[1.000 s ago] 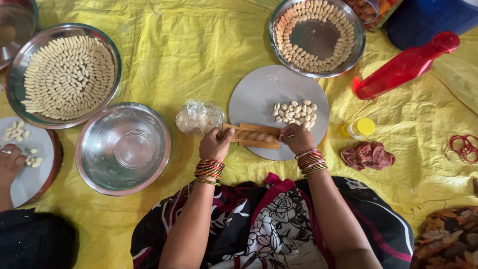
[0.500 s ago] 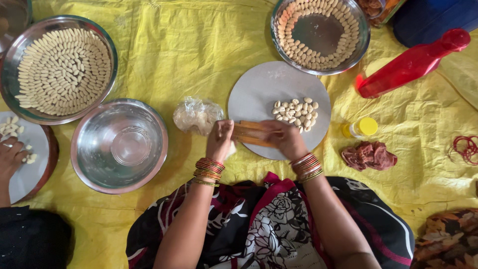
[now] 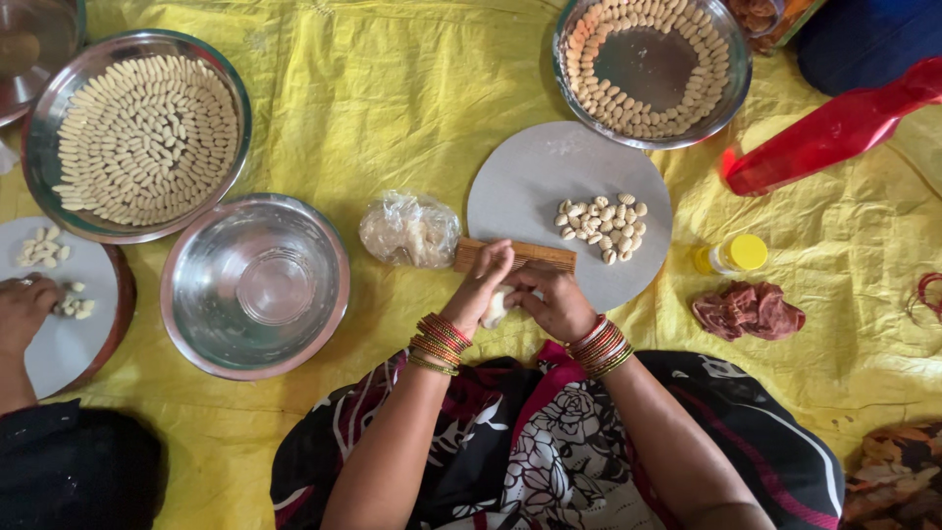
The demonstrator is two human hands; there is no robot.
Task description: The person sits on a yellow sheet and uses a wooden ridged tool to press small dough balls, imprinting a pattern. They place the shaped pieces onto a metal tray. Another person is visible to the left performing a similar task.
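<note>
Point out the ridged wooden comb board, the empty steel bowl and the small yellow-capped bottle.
Ridged wooden comb board [image 3: 535, 255], head view, its bare right half.
Empty steel bowl [image 3: 255, 286], head view, inner base.
Small yellow-capped bottle [image 3: 746, 252], head view, its cap.

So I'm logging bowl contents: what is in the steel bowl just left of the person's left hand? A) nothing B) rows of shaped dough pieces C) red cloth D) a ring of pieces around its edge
A: the steel bowl beside the left hand shows only bare, shiny metal inside.
</note>
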